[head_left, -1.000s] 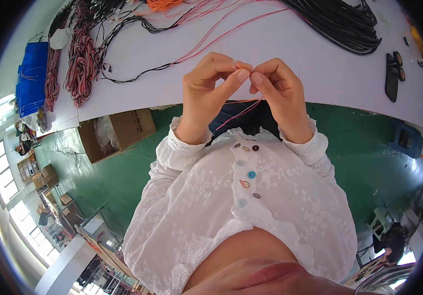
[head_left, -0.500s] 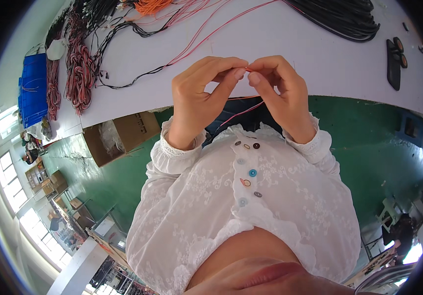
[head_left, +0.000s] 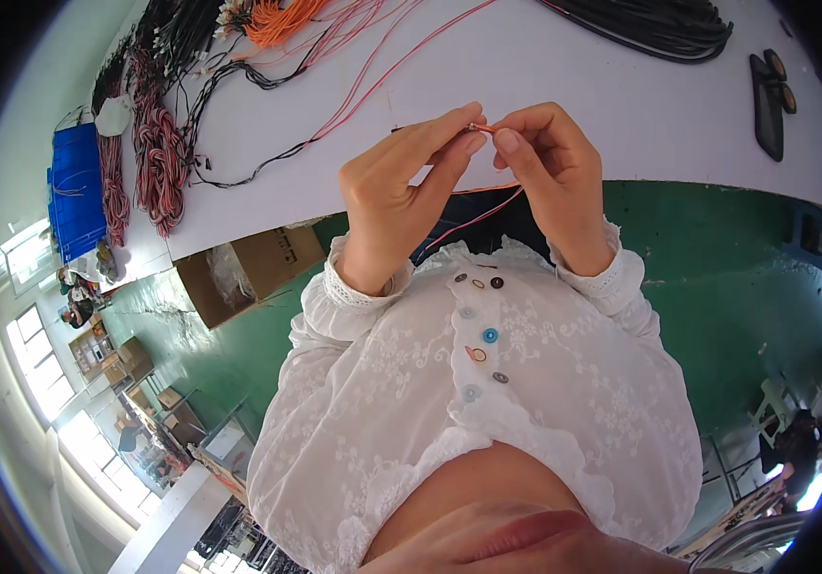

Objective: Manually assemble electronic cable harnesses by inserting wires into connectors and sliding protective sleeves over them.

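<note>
My left hand [head_left: 401, 196] and my right hand [head_left: 549, 177] are raised together over the near edge of the white table [head_left: 612, 105]. Their fingertips meet and pinch the end of a thin red wire [head_left: 473, 218]. The wire hangs in a loop below my hands, across my dark trousers. A small metal tip shows between the fingertips of both hands. My white lace blouse with coloured buttons fills the lower middle.
On the table lie bundles of red, pink and black wires [head_left: 157, 163], orange wires [head_left: 282, 19], a black cable coil [head_left: 659, 24] and a dark tool [head_left: 772, 91]. A blue bin [head_left: 74, 196] stands at left. An open cardboard box [head_left: 248, 268] sits on the green floor.
Both hands have stayed together at the wire's end, shifting slightly. The fingers have reworked their pinch on the tip, and the hanging loop now sits lower.
</note>
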`<state>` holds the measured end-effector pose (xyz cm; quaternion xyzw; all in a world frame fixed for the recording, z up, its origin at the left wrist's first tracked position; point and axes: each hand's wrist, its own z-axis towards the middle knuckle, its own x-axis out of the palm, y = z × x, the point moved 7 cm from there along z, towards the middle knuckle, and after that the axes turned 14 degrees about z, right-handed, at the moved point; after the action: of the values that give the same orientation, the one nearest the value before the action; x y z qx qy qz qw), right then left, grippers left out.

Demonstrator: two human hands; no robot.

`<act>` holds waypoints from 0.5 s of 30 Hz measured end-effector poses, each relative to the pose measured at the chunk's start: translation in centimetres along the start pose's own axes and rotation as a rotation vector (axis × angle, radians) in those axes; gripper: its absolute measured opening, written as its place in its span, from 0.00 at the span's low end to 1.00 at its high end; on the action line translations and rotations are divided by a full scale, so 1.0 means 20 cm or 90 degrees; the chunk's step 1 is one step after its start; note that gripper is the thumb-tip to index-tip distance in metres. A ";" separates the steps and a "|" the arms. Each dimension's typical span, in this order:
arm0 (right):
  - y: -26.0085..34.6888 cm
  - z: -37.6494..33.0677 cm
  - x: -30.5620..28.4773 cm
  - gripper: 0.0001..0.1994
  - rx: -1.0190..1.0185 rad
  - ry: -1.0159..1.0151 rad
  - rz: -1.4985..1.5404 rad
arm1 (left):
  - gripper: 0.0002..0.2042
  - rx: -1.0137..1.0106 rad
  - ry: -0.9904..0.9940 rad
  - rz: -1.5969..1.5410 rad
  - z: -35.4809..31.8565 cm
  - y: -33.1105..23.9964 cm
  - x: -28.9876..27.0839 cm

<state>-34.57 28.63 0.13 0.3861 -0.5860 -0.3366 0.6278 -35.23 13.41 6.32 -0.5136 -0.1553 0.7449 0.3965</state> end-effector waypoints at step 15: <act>-0.03 0.00 -0.08 0.07 0.045 -0.002 0.073 | 0.08 -0.203 0.121 -0.235 0.04 0.07 0.14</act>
<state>-34.65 29.81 -1.22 0.3736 -0.6198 -0.2800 0.6308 -36.99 14.82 4.01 -0.6000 -0.3239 0.5746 0.4526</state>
